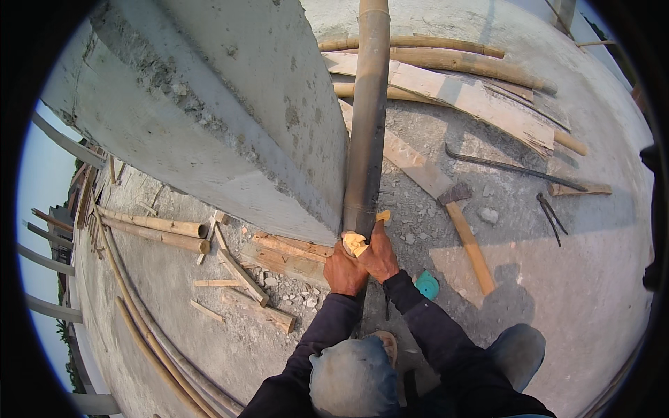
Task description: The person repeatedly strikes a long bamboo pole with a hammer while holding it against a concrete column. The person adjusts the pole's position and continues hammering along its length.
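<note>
Straight ahead of me, a thick bamboo pole (365, 125) stands against the corner of a grey concrete column (279, 132). My left hand (345, 270) is closed around the pole's lower part, on its near side. Right beside it, my right hand (380, 256) closes on the pole too, its fingers round the right side. A crumpled pale-yellow piece (355, 244) shows at the fingers between the two hands, and another yellow bit (382, 216) shows at the right fingertips. Whether these are cloth or finger wraps I cannot tell. The fingers behind the pole are hidden.
On the dusty concrete floor to the right lie a wooden-handled hammer (471, 247), a crowbar (516, 167), pincers (552, 217) and a teal round object (426, 285). Planks (481, 108) and bamboo lengths lie beyond. Wood scraps (240, 275), rubble and long poles (150, 327) lie left.
</note>
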Available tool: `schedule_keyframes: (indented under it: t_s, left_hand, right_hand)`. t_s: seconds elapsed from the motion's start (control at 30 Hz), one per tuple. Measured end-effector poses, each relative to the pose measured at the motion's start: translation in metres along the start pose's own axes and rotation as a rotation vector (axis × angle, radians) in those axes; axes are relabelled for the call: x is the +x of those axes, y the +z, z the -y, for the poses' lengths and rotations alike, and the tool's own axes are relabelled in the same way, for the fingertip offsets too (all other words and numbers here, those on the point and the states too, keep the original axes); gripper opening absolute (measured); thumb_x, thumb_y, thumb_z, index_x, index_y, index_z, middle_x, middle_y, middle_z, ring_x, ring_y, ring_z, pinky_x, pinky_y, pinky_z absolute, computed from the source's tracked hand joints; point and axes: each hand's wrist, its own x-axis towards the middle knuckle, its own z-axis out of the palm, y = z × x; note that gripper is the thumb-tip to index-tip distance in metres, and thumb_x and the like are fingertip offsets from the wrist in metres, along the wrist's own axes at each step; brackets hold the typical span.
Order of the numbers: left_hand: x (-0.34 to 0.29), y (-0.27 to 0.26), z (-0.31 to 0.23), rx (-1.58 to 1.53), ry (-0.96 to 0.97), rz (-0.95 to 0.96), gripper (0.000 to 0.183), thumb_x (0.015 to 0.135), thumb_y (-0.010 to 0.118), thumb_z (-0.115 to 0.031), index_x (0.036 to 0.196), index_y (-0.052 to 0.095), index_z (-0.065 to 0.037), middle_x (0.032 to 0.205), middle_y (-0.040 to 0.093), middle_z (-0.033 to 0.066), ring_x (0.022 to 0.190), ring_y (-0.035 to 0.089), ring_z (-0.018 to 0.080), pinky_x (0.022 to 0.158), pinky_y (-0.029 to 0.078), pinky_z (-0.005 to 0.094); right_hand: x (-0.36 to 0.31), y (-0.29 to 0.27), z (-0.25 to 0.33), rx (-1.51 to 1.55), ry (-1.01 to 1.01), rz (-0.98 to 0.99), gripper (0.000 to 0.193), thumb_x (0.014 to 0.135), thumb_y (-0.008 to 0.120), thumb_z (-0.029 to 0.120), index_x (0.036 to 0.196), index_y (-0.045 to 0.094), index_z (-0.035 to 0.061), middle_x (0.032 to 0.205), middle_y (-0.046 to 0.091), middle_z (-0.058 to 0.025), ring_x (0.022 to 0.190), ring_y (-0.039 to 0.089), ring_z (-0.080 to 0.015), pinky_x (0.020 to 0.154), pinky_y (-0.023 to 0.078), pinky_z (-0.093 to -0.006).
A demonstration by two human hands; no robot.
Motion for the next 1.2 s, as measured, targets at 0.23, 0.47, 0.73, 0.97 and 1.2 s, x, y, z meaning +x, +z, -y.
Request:
schedule_keyframes:
  t_s: [0.23,0.47,0.73,0.97,1.2]
  left_hand:
    - [0.0,0.001,0.001,0.023,-0.002,0.003,0.06,0.083,0.072,-0.053,0.108,0.066,0.002,0.088,0.071,0.0309,0.087,0.069,0.0502,0.075,0.054,0.0567]
    - [-0.001,0.0,0.0,0.04,-0.006,-0.01,0.056,0.084,0.071,-0.05,0.106,0.066,0.001,0.088,0.071,0.0306,0.087,0.069,0.05,0.075,0.053,0.057]
    - [-0.002,0.0,0.0,0.018,0.012,-0.022,0.059,0.083,0.072,-0.051,0.107,0.066,0.002,0.087,0.071,0.0306,0.087,0.069,0.0499,0.076,0.053,0.0573]
    - [-0.003,0.002,-0.002,0.043,0.019,-0.069,0.069,0.075,0.078,-0.057,0.106,0.066,0.003,0.086,0.07,0.0307,0.085,0.069,0.0501,0.074,0.054,0.0563]
    - [-0.002,0.001,0.0,0.078,0.008,-0.018,0.085,0.061,0.085,-0.066,0.103,0.066,0.006,0.087,0.07,0.0319,0.086,0.07,0.0494,0.074,0.055,0.0552]
  right_hand:
    - [-0.001,0.003,-0.008,-0.121,-0.05,-0.013,0.09,0.081,0.083,0.043,0.123,0.038,-0.0227,0.09,0.067,-0.0286,0.081,0.07,-0.042,0.066,0.055,-0.0445]
    - [0.001,0.003,-0.008,-0.05,-0.012,-0.012,0.084,0.081,0.084,0.04,0.124,0.039,-0.0157,0.094,0.068,-0.0281,0.085,0.071,-0.0434,0.068,0.056,-0.0445]
    - [-0.004,-0.004,-0.001,-0.227,-0.031,0.099,0.078,0.084,0.084,0.031,0.133,0.039,-0.0098,0.114,0.066,-0.0228,0.1,0.068,-0.0329,0.085,0.053,-0.0399]
    - [0.004,-0.019,-0.005,0.133,0.141,0.2,0.073,0.088,0.081,0.033,0.136,0.044,-0.0068,0.124,0.064,-0.0228,0.11,0.066,-0.0316,0.092,0.052,-0.0381]
    - [0.009,-0.048,0.006,0.09,0.178,0.312,0.075,0.088,0.081,0.037,0.138,0.047,-0.0073,0.132,0.061,-0.023,0.117,0.063,-0.0293,0.098,0.05,-0.0381]
